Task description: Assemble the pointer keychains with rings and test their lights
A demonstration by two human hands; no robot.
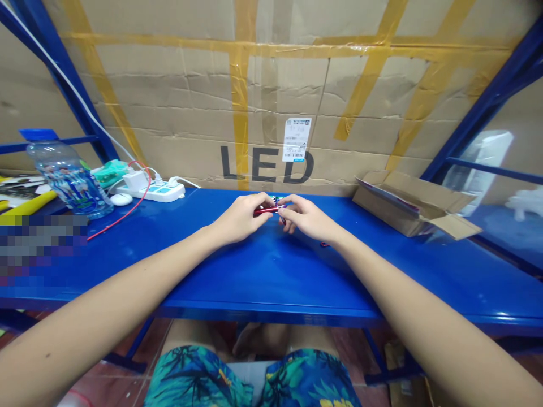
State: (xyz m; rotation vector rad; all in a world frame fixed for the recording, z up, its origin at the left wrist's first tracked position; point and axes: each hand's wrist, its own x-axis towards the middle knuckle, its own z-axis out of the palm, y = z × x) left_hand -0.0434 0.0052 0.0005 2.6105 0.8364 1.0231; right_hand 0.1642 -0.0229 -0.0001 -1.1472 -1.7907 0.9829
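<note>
Both my hands meet over the middle of the blue metal table [263,277]. My left hand [241,217] pinches a small red cylindrical part [266,211], lying level between the two hands. My right hand [307,217] has its fingers closed on the other end of the same piece, where a tiny multicoloured bit shows. A small dark red bit [324,244] lies on the table just under my right wrist.
An open cardboard box [413,206] sits at the right. At the left stand a plastic water bottle [70,178], a white power strip [159,189] with plugs, a red cable [127,212] and a white mouse [121,199]. Taped cardboard marked LED forms the back wall.
</note>
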